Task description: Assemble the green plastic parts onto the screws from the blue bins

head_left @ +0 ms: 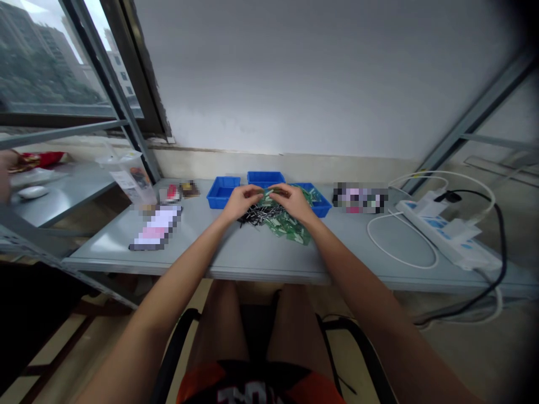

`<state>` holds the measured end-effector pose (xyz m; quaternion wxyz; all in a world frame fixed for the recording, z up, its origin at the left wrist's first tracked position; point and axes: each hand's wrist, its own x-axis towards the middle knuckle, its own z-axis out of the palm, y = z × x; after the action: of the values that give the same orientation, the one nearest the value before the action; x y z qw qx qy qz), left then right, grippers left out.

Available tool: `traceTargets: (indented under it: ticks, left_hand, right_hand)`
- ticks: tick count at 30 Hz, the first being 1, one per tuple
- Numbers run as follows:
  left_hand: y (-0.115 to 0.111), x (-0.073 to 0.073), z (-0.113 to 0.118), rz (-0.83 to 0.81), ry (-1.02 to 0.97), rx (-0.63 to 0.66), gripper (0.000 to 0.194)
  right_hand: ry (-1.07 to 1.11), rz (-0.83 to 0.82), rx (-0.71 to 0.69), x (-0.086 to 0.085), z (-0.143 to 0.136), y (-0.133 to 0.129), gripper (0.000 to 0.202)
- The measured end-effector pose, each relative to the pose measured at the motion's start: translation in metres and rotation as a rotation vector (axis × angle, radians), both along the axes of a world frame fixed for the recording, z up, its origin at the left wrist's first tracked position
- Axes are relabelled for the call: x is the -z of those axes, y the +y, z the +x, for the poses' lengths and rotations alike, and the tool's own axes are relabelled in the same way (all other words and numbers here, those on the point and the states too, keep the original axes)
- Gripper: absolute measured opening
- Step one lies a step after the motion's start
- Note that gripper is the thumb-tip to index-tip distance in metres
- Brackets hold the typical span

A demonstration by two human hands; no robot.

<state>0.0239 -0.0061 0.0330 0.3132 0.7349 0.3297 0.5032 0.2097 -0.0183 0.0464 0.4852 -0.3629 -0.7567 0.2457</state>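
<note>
- Working at a gray tabletop (252, 258), a person pinches a small green piece (268, 194) between left hand (239, 201) and right hand (295, 202), fingers drawn in narrow; its finer detail is too small to tell.
- Beneath and just in front of the hands lie thin black parts (255, 216), touching a loose pile of green pieces (290, 229) nearer the right hand.
- Beyond stand a left blue tray (223, 192), a middle blue tray (265, 178) and a right blue tray (322, 210), the last holding more green pieces.
- Well apart, at right, rests a white power strip (478, 257) bearing plugs.
</note>
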Motion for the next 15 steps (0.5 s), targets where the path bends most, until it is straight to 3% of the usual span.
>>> traceTargets:
  ticks: [8,15]
  left_hand:
    - [-0.0009,0.0021,-0.0013,0.061,0.170,0.017,0.029]
    - [-0.0035,0.0011,-0.0023,0.079,0.138,0.036,0.030]
  right_hand:
    - [0.049,0.048,0.013,0.0026,0.0001,0.0029,0.017]
    - [0.014,0.018,-0.011,0.0033,0.0012,0.0042,0.019]
